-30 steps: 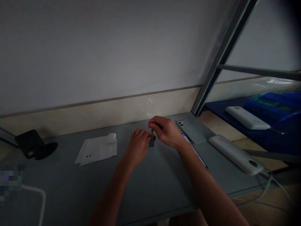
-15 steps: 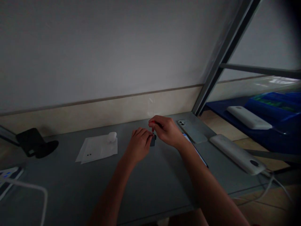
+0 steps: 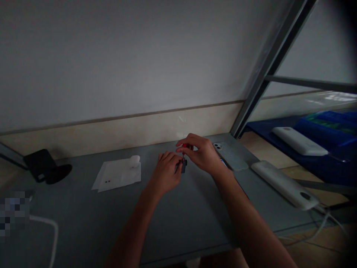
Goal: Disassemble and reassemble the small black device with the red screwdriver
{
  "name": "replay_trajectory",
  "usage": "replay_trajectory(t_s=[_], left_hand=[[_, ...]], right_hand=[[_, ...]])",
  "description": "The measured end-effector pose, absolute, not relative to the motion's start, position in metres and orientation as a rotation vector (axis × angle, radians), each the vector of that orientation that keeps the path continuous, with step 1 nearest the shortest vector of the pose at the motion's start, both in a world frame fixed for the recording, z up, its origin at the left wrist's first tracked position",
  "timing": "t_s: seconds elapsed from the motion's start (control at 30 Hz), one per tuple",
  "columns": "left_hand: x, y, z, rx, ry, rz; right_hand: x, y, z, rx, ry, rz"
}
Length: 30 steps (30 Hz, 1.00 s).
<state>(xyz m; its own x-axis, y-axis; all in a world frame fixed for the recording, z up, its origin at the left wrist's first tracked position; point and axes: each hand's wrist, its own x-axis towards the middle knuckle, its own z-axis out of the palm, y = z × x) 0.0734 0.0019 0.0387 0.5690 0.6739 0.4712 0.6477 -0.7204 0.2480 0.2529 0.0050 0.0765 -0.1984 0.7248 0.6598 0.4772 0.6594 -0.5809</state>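
Near the middle of the desk, my left hand (image 3: 166, 172) has its fingers closed around a small dark grey block-like object (image 3: 183, 169), whose kind I cannot make out. Above it, my right hand (image 3: 203, 153) pinches the red handle of a small screwdriver (image 3: 184, 145). The thin shaft points down at the object, by my left fingertips. Whether the tip sits in a screw is too small to tell. To the left lies white paper (image 3: 118, 176) with two tiny dark specks (image 3: 107, 181) on it. A small white rounded item (image 3: 135, 161) rests on its far corner.
A phone in a pale case (image 3: 232, 159) lies beyond my right forearm, which partly covers another phone (image 3: 241, 188). Farther right are a long white device (image 3: 283, 184) with cables and a metal frame (image 3: 256, 82). A black stand (image 3: 39, 163) and white cable (image 3: 55, 234) are left.
My right fingers have loosened and shifted on the screwdriver's red handle, which shows more now. The view has moved slightly. The left hand stays at the dark object.
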Motion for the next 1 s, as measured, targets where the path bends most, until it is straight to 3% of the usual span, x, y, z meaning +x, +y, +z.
replay_trajectory(t_s=[0.67, 1.0], left_hand=[[0.074, 0.001, 0.035, 2.73, 1.187, 0.924], [0.088, 0.006, 0.026, 2.604, 1.269, 1.249]], right_hand=[[0.253, 0.001, 0.079, -0.927, -1.888, 0.344], [0.253, 0.002, 0.078, -0.879, -1.849, 0.372]])
